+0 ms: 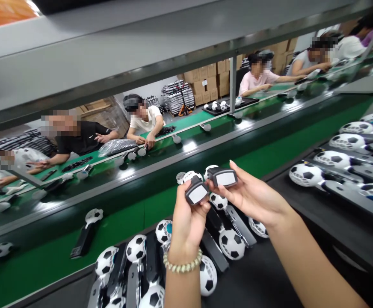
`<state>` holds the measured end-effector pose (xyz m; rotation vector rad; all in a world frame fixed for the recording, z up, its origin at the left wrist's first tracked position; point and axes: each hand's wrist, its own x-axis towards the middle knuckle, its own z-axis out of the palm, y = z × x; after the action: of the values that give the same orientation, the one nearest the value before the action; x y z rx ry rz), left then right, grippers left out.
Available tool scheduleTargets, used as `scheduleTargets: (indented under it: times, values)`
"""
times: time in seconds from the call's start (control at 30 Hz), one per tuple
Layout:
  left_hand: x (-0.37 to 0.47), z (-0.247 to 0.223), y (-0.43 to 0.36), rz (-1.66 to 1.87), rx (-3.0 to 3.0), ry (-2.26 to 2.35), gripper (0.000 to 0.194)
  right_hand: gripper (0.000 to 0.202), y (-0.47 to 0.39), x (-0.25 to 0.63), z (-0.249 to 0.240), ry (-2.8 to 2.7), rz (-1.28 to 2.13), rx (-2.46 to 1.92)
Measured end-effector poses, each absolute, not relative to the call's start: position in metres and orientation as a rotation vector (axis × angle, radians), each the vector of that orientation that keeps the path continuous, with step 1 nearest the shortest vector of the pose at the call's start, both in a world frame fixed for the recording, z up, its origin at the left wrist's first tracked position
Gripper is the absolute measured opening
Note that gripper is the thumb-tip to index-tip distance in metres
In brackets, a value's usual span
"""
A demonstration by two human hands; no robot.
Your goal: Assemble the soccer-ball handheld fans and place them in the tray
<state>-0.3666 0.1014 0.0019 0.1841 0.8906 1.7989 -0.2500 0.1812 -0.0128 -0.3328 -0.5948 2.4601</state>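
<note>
Wearing a beaded bracelet, my left hand (188,220) is closed around a dark handle with a pale end face (196,193); a soccer-patterned head shows behind it. My right hand (253,196) grips a second such item, its pale end face (225,179) turned towards me. The two items are held side by side, close together at the height of the belt's near edge. Below them, several soccer-ball-headed devices (231,244) with black or grey handles lie in rows on a black tray (253,278).
A green conveyor belt (122,239) runs beyond the tray, carrying a soccer-headed device (85,233). More devices fill a black tray (318,214) at right. Several people sit across the line. A metal shelf (109,51) spans overhead, with an upright post (233,81).
</note>
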Motion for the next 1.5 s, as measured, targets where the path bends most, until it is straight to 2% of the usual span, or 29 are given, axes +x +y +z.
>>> scheduleTargets:
  times: [0.17, 0.37, 0.47, 0.57, 0.77, 0.87, 1.0, 1.13, 1.3, 1.37, 1.43, 1.5]
  values:
    - [-0.364, 0.004, 0.104, 1.773, 0.198, 0.892, 0.024, 0.033, 0.181, -0.25, -0.01, -0.522, 2.494, -0.279]
    - [-0.361, 0.004, 0.102, 1.815, 0.221, 0.932, 0.018, 0.018, 0.178, -0.246, -0.01, -0.654, 2.469, -0.324]
    - [-0.359, 0.002, 0.099, 1.797, 0.319, 0.887, 0.015, 0.023, 0.177, -0.244, -0.01, -0.777, 2.348, -0.307]
    - [-0.356, -0.001, 0.095, 1.801, 0.43, 0.9, 0.021, 0.03, 0.176, -0.24, -0.01, -0.883, 2.254, -0.284]
    - [-0.348, -0.003, 0.091, 1.861, 0.677, 0.898, 0.04, 0.022, 0.172, -0.238, -0.003, -0.924, 2.189, -0.329]
    - [-0.345, -0.001, 0.087, 1.887, 0.711, 0.919, 0.033, 0.025, 0.163, -0.231, 0.002, -1.027, 2.119, -0.37]
    - [-0.346, 0.005, 0.078, 1.893, 0.702, 0.968, 0.022, 0.04, 0.149, -0.217, 0.007, -1.358, 1.976, -0.435]
    - [-0.352, 0.013, 0.068, 1.914, 0.736, 0.948, 0.025, 0.043, 0.161, -0.213, 0.02, -1.847, 1.5, -0.745]
    - [-0.351, 0.021, 0.054, 2.006, 0.8, 1.016, 0.027, 0.023, 0.195, -0.221, 0.06, -2.536, 0.969, -0.961]
    - [-0.347, 0.023, 0.05, 2.01, 0.801, 1.032, 0.029, 0.023, 0.196, -0.218, 0.071, -2.771, 0.527, -1.106]
    - [-0.344, 0.025, 0.045, 1.981, 0.809, 1.032, 0.032, 0.03, 0.188, -0.207, 0.076, -2.93, -0.013, -1.215]
    - [-0.342, 0.025, 0.042, 1.935, 0.831, 1.023, 0.033, 0.04, 0.177, -0.185, 0.076, -3.029, -0.402, -1.247]
